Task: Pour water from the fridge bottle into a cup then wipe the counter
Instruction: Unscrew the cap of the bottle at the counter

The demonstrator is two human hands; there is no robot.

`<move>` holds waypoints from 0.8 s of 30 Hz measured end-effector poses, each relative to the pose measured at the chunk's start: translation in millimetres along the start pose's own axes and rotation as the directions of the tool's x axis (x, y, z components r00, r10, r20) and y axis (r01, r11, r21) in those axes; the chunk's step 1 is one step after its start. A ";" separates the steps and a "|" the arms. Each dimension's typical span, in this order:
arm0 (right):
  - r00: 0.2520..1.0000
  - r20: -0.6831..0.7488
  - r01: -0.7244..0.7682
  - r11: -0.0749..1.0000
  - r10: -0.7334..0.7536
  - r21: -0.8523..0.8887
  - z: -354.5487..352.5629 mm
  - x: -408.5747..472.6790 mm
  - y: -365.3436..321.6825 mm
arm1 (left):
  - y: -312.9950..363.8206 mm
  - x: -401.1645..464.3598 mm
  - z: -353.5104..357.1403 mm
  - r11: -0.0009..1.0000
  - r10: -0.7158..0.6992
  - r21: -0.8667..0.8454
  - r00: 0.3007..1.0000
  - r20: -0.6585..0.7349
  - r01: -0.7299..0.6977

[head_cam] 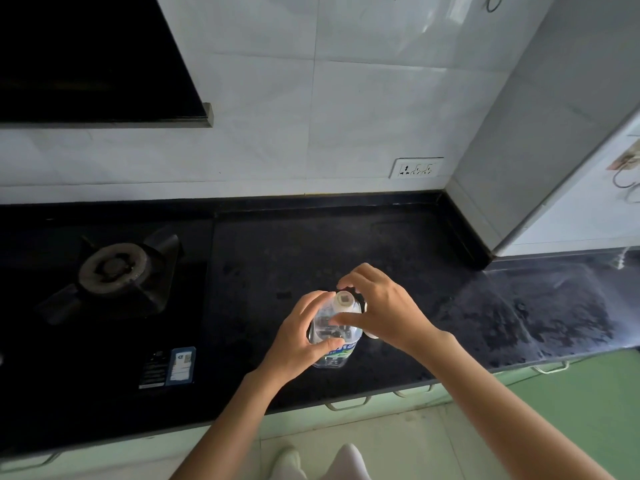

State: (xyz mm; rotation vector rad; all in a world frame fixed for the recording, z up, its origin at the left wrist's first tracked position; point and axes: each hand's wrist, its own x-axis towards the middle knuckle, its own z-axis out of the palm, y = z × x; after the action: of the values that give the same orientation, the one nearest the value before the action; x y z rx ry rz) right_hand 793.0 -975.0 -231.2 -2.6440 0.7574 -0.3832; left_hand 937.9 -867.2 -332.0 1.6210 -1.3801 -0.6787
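From the head camera I look down on a dark stone counter (398,258) with a clear plastic water bottle (334,337) standing upright on it, close to the front edge and just right of the gas hob (110,271). My left hand (298,341) is wrapped round the bottle's shoulder, thumb across the near side above the green-and-blue label, fingers curled round the far side, so it holds the bottle steady. My right hand (377,310) arches over the top, with thumb and fingertips closed in around the pale cap (343,301); the cap's top face shows between them. I take it that the cap is seated on the neck and being twisted, though from straight above I cannot tell whether it is loosening or already free.

So the step in hand is opening the bottle, early in the job: nothing is poured and nothing wiped. A small pale rim peeks out under my right wrist beside the bottle; it may be the cup, but too little shows to say. I see no cloth anywhere on the counter.

Next I would need to lift the cap clear and set it down, keep the left grip firm as the bottle tips, and first find the cup to pour into.
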 end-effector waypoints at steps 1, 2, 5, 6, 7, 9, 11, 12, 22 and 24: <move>0.999 -0.027 -0.018 1.000 0.017 -0.015 2.0 0.5 -1.4 | -0.4 0.0 0.0 1.000 0.002 -0.001 1.000 0.000 -0.002; 0.999 -0.033 -0.013 1.000 0.013 -0.018 2.9 0.9 -3.0 | -0.8 0.0 0.3 1.000 0.004 -0.002 1.000 0.001 -0.004; 0.997 0.060 0.043 0.999 -0.045 0.029 0.6 1.2 -2.2 | -1.7 -0.2 0.9 1.000 -0.007 -0.002 1.000 0.004 0.007; 0.994 0.090 0.048 0.997 -0.054 0.067 -1.1 1.4 -1.4 | -1.7 -0.2 1.1 1.000 -0.006 -0.002 1.000 0.002 0.006; 0.994 0.103 0.034 0.994 -0.045 0.104 -2.6 1.4 -1.0 | -1.4 -0.2 1.2 1.000 -0.002 -0.004 1.000 0.000 0.002; 0.997 0.068 -0.033 0.994 0.026 0.105 -4.3 2.0 -2.7 | -1.9 0.2 1.7 1.000 0.012 0.002 1.000 -0.003 -0.012; 0.996 0.014 -0.092 0.995 0.091 0.028 -3.2 3.5 -4.6 | -1.5 -0.3 1.0 1.000 0.018 0.008 1.000 -0.007 -0.018; 0.996 0.006 -0.093 0.996 0.093 0.018 -2.7 4.0 -5.2 | -1.5 -0.4 0.8 1.000 0.020 0.008 1.000 -0.008 -0.020; 0.995 0.008 -0.104 0.995 0.104 -0.009 2.1 -0.6 -6.2 | -3.3 0.1 1.4 1.000 0.021 0.019 1.000 -0.010 -0.020; 0.995 0.057 -0.086 0.995 0.084 0.045 2.6 -0.1 -4.0 | -3.1 -0.2 1.0 1.000 0.021 0.023 1.000 -0.007 -0.021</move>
State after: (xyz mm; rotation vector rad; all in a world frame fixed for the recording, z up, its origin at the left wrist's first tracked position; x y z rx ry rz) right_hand 795.6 -971.1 -231.9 -2.5577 0.8300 -0.3004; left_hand 938.5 -867.3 -335.2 1.6235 -1.4026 -0.6458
